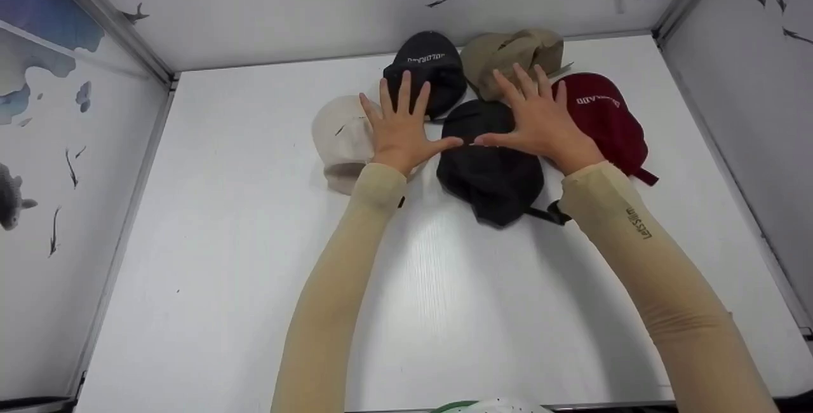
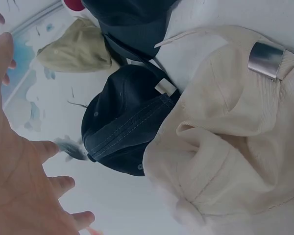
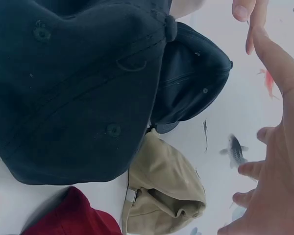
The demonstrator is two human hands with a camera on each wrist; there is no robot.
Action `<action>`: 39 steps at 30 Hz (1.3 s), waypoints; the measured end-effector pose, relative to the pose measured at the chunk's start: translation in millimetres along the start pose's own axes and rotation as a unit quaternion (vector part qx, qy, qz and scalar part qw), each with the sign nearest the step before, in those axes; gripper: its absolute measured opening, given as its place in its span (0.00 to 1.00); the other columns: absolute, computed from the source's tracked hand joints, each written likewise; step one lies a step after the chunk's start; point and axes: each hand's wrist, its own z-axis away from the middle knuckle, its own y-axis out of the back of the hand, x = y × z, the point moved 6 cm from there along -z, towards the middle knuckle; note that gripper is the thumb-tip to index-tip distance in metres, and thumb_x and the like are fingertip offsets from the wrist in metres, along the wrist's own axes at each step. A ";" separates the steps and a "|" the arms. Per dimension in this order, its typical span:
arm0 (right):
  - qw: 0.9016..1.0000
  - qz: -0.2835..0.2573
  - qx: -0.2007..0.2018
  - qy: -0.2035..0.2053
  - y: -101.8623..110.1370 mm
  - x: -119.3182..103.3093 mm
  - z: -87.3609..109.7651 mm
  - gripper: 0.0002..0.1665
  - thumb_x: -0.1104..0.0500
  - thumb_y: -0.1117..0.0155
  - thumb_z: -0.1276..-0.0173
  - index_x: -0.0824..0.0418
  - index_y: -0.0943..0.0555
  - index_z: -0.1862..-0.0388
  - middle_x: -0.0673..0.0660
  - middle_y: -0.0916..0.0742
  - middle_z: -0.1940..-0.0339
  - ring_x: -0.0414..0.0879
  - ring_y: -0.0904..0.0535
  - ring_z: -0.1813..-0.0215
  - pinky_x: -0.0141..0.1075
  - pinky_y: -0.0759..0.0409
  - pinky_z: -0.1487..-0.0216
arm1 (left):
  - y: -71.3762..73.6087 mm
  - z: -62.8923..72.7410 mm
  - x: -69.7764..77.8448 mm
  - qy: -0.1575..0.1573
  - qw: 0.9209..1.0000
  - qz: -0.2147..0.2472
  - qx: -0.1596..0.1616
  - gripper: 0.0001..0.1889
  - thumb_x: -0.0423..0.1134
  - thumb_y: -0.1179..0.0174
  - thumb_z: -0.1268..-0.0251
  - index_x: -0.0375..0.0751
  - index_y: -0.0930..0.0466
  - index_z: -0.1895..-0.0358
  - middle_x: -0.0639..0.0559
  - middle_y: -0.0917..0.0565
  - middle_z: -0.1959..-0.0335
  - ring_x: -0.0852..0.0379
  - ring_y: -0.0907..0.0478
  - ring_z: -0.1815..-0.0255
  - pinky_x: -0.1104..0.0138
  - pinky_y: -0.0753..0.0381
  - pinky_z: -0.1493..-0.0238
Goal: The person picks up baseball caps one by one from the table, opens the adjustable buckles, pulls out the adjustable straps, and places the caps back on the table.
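Both hands are held over a group of baseball caps with fingers spread, and neither holds anything. In the head view my left hand [image 1: 401, 133] overlaps a cream cap [image 1: 340, 130], its fingertips across a dark navy cap [image 1: 429, 57] behind. My right hand [image 1: 546, 124] lies between a black cap [image 1: 489, 178] at the front and a dark red cap [image 1: 610, 121] at the right, its fingertips overlapping a khaki cap [image 1: 495, 57]. The two thumbs point at each other above the black cap. In the left wrist view the cream cap's metal strap buckle [image 2: 266, 59] shows.
The caps lie on a white table [image 1: 222, 241] toward its back. White panels printed with fish and ink patterns stand around it, with a back wall [image 1: 349, 13] close behind the caps. A white, green-edged thing [image 1: 495, 406] shows at the front edge.
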 end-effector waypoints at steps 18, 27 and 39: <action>0.999 -0.011 0.018 0.029 4.9 -7.0 2.6 0.56 0.34 0.31 0.39 0.51 0.44 0.20 0.63 0.41 0.19 0.65 0.46 0.20 0.66 0.38 0.29 | 3.8 2.3 -3.4 -0.014 0.999 0.041 -0.013 0.59 0.83 0.53 0.48 0.56 0.63 0.18 0.50 0.65 0.16 0.42 0.64 0.16 0.45 0.57 0.19; 1.000 0.006 0.013 0.027 3.0 -9.1 1.8 0.45 0.44 0.30 0.35 0.57 0.35 0.24 0.67 0.30 0.28 0.64 0.35 0.28 0.61 0.32 0.31 | 4.9 4.0 -8.4 -0.023 0.999 0.043 -0.008 0.52 0.77 0.49 0.40 0.52 0.52 0.19 0.49 0.47 0.18 0.45 0.51 0.18 0.48 0.51 0.20; 0.999 -0.006 0.033 0.038 1.8 -9.3 5.7 0.32 0.48 0.29 0.35 0.61 0.23 0.36 0.65 0.21 0.39 0.60 0.25 0.38 0.56 0.26 0.35 | 8.3 12.9 -30.1 -0.020 0.998 0.064 -0.007 0.21 0.49 0.40 0.29 0.50 0.23 0.36 0.48 0.20 0.38 0.45 0.22 0.39 0.52 0.19 0.45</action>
